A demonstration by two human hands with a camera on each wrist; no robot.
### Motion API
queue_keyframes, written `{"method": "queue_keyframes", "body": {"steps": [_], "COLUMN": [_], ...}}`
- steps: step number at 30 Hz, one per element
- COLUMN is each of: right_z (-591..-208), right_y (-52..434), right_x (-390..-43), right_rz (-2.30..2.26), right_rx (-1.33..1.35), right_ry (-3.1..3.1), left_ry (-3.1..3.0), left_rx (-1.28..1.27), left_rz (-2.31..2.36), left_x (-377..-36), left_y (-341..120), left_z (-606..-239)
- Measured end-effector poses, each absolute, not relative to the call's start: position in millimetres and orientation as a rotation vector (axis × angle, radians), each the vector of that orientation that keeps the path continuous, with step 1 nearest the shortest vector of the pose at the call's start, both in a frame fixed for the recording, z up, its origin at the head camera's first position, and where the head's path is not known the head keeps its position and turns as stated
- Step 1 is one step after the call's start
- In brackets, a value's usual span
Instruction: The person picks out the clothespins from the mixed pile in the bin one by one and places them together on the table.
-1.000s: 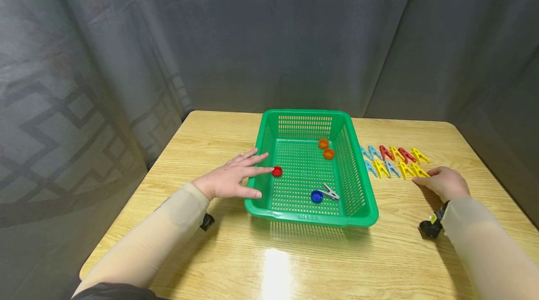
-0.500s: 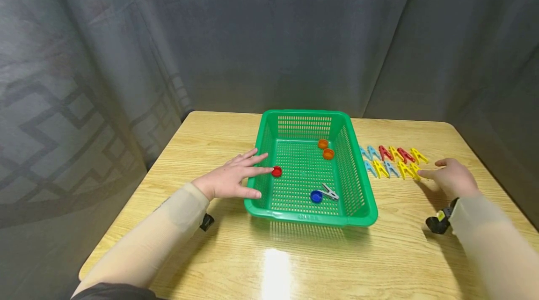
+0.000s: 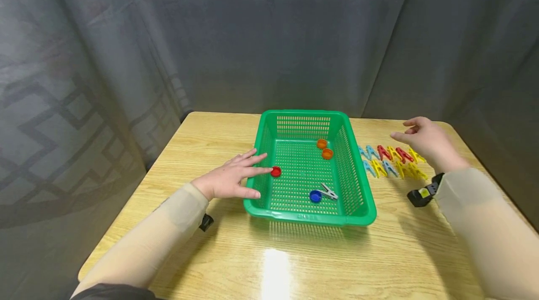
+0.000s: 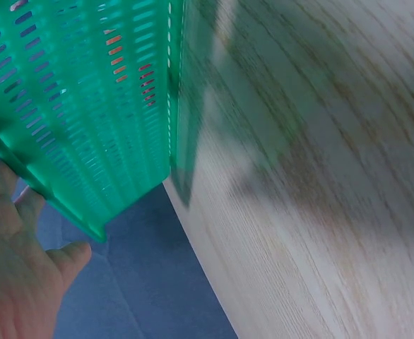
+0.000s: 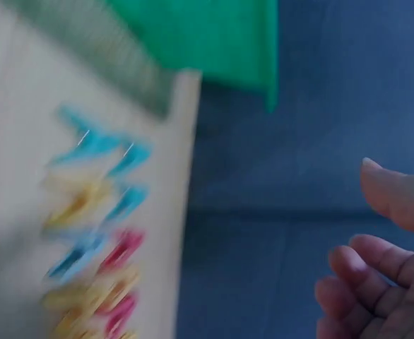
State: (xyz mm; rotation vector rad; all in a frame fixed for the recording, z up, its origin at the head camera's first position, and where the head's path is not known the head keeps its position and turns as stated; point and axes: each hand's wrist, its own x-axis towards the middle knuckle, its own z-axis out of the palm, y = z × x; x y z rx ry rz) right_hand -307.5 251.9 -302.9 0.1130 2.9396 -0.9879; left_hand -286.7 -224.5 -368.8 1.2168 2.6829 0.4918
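My left hand (image 3: 229,179) lies with spread fingers over the left rim of a green plastic basket (image 3: 309,219); in the left wrist view its fingers reach the basket's edge. Raised above the table, my right hand (image 3: 429,142) holds nothing, its fingers loosely bent. Below it, two rows of clothespins lie to the right of the basket, among them a red clothespin (image 3: 383,152), a light blue clothespin (image 3: 372,152) and a yellow clothespin (image 3: 377,168). Inside the basket are a red cap (image 3: 275,171), a blue cap (image 3: 315,196), a white-grey clothespin (image 3: 330,191) and two orange caps (image 3: 327,153).
The basket stands on a wooden table (image 3: 210,262). Dark grey curtains (image 3: 269,47) hang behind the table and at both sides. A small black camera (image 3: 419,197) sits at the right wrist.
My right hand has left the yellow clothespins at the right end of the near row and moved up and away, over the far row. The left hand has stayed in place.
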Motion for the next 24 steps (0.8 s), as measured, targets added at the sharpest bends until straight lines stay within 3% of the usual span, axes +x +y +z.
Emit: {"method": "queue_keyframes", "body": {"steps": [11,24], "right_z": [-273,-301], "right_y": [156,91], "right_x": [-317,-330], "right_rz": [-0.948,-0.705], "right_rx": [-0.297,-0.454], "right_ry": [2.885,2.785], "left_ry": [2.684,2.685], "left_rx": [1.215,1.215], "left_rz": [0.484,0.483], "left_x": [-287,-287], "left_y": [-226,-226], "left_z": [-368,-368]}}
